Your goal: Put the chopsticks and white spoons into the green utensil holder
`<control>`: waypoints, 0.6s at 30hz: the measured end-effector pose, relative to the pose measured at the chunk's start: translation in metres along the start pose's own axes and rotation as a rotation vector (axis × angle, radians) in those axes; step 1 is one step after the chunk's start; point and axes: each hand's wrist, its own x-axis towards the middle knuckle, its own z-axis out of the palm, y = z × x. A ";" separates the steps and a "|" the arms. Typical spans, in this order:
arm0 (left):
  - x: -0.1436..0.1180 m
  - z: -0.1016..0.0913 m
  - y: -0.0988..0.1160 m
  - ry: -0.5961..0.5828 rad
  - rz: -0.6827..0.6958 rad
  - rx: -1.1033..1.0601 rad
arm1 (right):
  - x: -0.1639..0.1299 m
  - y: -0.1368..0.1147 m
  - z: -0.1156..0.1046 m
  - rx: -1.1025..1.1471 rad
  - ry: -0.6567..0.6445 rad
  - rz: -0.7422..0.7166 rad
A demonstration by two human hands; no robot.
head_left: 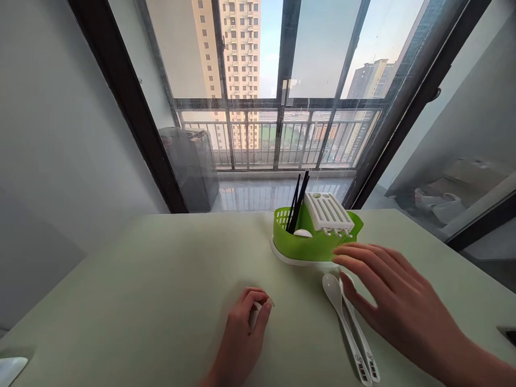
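Note:
My right hand (395, 301) hovers at the right with its fingers stretched out and nothing in its grasp. Close by its thumb, two white spoons lie side by side on the table: one spoon (342, 317) shows whole, while the bowl of the other spoon (360, 333) is partly covered by the thumb. Just beyond the fingertips stands a green cutlery holder (296, 248) on a white base. Black chopsticks (299, 207) lean in its left section, beside a rounded white piece (302, 233). My left hand (246, 330) rests on the table, fingers curled against the thumb, nothing visible inside.
A white slotted rack (328, 211) with small hooks sits on the holder's right part. The pale green table (161, 290) reaches toward a glazed balcony. A white object (12, 370) shows at the lower left, a dark one (510, 336) at the right edge.

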 end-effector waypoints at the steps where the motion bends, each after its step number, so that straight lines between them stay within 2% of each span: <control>1: 0.000 0.000 0.000 0.001 0.003 0.001 | -0.010 0.004 -0.001 -0.009 -0.017 0.038; 4: 0.000 -0.001 0.001 0.019 0.032 0.012 | -0.041 0.020 0.005 0.024 -0.186 0.240; 7: 0.002 -0.001 0.000 0.025 0.050 0.027 | -0.068 0.034 0.023 0.185 -0.381 0.478; 9: 0.003 -0.001 0.000 0.027 0.056 0.034 | -0.081 0.040 0.036 0.295 -0.450 0.597; 14: 0.003 -0.002 0.001 0.028 0.062 0.039 | -0.094 0.051 0.064 0.590 -0.540 0.759; 18: 0.003 -0.002 0.002 0.019 0.051 0.031 | -0.087 0.057 0.076 0.670 -0.631 0.819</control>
